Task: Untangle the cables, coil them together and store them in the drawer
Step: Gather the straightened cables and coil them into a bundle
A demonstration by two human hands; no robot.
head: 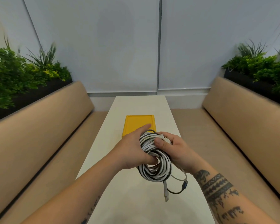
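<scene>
coiling looks done, left hand (131,151) and right hand (174,149) both gripping the white-and-black cable coil (157,173); yellow plastic drawer box (136,122) comes next.

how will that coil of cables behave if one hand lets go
Probably floppy: the cable coil sags into uneven loops below the left hand and right hand, so it may spring loose. Its loose ends dangle freely and will likely swing or snag. Held aloft by fingers alone, it seems light.
</scene>
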